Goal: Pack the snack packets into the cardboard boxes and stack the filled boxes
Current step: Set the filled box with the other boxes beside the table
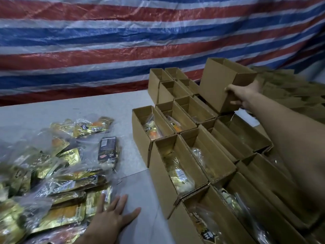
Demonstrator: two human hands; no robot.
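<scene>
A: Status?
B: Right hand [242, 95] grips one cardboard box [221, 81] at its lower near corner, fingers curled over the edge. The box is lifted clear, tilted, above the back rows of open boxes [158, 173]. Left hand [112, 215] lies flat on the table [109, 110], fingers spread, holding nothing, its fingertips on the edge of the snack packets [58, 164] pile.
A: Risks?
B: One-handed corner grip on a tilted box, so it is likely to twist or slip. If it drops, it lands on the open boxes below, dents rims and knocks the rows out of line.
A: Is it loaded?
B: Cannot tell, the inside is not visible. If it is, the tilt could tip a packet out.
A: Anything else?
B: The forearm reaches across the near boxes, several with packets inside, all with open tops. A low sweep could catch a rim. Stacking on open tops gives weak support, so a box may sink in. The packets are glossy film, and the pile could slide if the person leans on the left hand.
</scene>
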